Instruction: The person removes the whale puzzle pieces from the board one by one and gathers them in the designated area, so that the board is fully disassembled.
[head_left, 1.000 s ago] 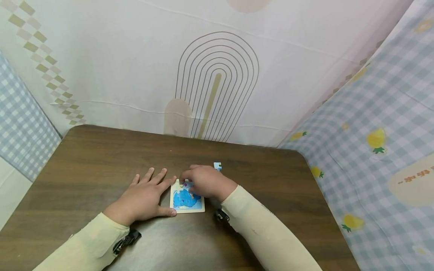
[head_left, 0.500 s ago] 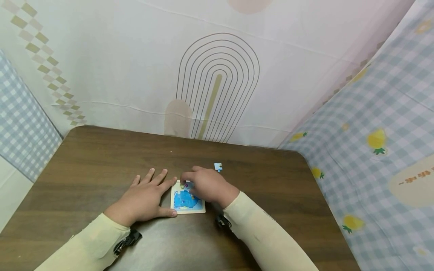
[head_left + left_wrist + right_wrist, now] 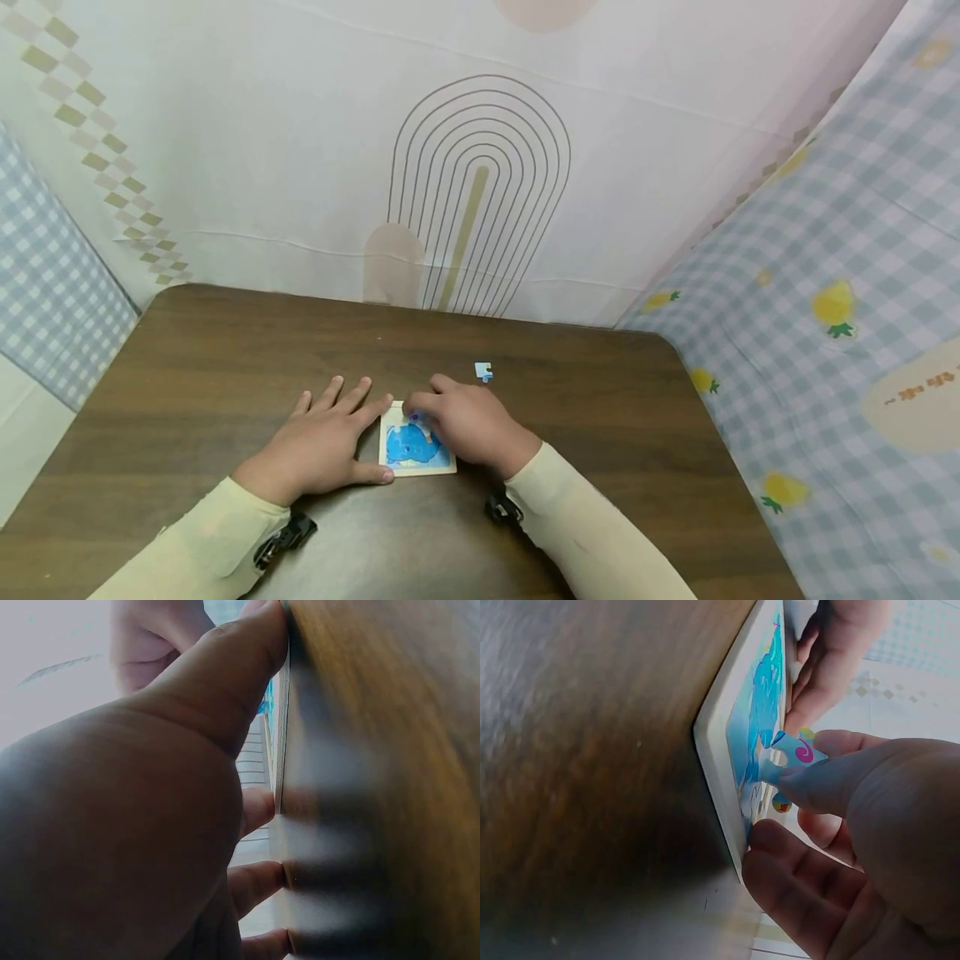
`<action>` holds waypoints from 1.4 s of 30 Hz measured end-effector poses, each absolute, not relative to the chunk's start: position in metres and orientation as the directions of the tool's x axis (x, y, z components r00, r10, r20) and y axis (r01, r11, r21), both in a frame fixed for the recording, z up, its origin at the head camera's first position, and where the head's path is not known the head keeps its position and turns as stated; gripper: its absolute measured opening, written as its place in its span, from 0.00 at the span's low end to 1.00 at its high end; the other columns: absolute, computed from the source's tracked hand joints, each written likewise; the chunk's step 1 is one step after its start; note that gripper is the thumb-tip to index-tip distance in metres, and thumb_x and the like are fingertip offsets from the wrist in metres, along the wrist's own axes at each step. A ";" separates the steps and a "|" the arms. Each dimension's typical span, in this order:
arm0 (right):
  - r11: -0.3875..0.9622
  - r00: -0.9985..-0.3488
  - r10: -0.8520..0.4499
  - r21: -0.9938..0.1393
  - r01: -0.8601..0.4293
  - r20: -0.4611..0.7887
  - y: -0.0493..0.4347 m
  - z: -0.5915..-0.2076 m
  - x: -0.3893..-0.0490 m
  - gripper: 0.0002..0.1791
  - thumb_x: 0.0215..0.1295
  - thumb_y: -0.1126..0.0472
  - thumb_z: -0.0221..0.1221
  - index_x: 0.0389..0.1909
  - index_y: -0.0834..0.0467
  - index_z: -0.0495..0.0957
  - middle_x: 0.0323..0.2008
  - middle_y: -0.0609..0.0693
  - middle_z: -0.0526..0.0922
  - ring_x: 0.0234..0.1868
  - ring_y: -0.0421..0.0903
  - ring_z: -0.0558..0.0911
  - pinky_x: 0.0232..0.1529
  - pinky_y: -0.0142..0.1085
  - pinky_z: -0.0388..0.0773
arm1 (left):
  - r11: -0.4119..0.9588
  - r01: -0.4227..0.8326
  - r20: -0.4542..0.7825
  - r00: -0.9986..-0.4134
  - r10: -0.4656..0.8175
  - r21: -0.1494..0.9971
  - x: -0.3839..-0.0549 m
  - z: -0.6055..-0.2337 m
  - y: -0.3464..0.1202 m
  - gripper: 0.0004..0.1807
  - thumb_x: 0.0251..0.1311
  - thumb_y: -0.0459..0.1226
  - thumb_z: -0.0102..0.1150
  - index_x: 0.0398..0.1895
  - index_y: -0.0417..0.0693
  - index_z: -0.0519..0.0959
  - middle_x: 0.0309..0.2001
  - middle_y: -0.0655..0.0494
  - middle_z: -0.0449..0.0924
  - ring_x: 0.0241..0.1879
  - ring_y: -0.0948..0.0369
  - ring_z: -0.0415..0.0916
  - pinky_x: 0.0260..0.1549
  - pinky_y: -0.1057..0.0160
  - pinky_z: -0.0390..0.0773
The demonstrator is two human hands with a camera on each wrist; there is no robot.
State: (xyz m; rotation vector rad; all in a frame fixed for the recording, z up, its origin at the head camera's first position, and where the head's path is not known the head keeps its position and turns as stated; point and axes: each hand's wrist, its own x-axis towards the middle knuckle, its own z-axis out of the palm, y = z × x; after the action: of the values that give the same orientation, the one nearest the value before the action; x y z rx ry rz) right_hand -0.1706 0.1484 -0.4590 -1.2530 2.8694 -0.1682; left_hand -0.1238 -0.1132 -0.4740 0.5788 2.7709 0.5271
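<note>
A small square puzzle board (image 3: 423, 473) with a pale rim and a blue animal picture lies on the table between both hands. My left hand (image 3: 318, 446) is spread with straight fingers, its thumb and index fingertip touching the board's left edge. Over the board's upper right part, my right hand (image 3: 476, 421) pinches a light-blue puzzle piece (image 3: 801, 750) with a pink spiral between thumb and finger. In the right wrist view the piece is tilted up over a gap in the picture. Other right fingertips touch the board's rim. The right hand hides part of the board in the head view.
A loose light-blue puzzle piece (image 3: 483, 372) lies on the brown wooden table (image 3: 585, 400), beyond the right hand. White patterned cloth (image 3: 300, 150) hangs behind the table, and blue checked cloth (image 3: 780, 333) hangs at the right.
My right hand has shifted slightly right and toward me, with the pinched puzzle piece. The left hand stays at the board's edge, and the loose piece shows more fully.
</note>
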 end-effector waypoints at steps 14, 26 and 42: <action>0.695 -0.716 -0.698 -0.232 -0.681 0.010 0.156 -0.460 -0.173 0.12 0.87 0.56 0.62 0.61 0.39 0.87 0.51 0.41 0.86 0.45 0.38 0.84 0.49 0.39 0.88 | 0.860 0.332 -0.179 -0.888 0.423 0.387 -0.124 -0.475 -0.112 0.63 0.59 0.80 0.66 0.92 0.63 0.62 0.92 0.41 0.53 0.89 0.27 0.44 0.77 0.13 0.50; 0.649 -0.754 -0.657 -0.517 -0.558 -0.011 0.173 -0.454 -0.185 0.15 0.85 0.63 0.62 0.60 0.44 0.91 0.50 0.41 0.85 0.47 0.37 0.81 0.51 0.34 0.83 | 0.863 0.334 -0.172 -0.891 0.420 0.379 -0.124 -0.475 -0.112 0.63 0.58 0.80 0.67 0.91 0.62 0.63 0.92 0.41 0.54 0.89 0.27 0.46 0.77 0.13 0.51; 0.696 -0.861 -0.507 -0.570 -0.436 0.040 0.208 -0.447 -0.203 0.18 0.87 0.64 0.57 0.57 0.44 0.93 0.52 0.43 0.85 0.47 0.42 0.79 0.48 0.40 0.82 | 0.862 0.337 -0.168 -0.891 0.422 0.378 -0.123 -0.477 -0.111 0.62 0.59 0.80 0.66 0.92 0.64 0.62 0.92 0.41 0.53 0.89 0.27 0.45 0.77 0.13 0.50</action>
State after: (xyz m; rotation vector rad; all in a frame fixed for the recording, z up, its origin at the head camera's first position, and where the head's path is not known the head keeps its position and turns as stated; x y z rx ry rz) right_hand -0.2025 0.2082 -0.4473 -0.7760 2.7816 -0.8877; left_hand -0.1228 -0.1113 -0.4774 0.5785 2.7907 0.5020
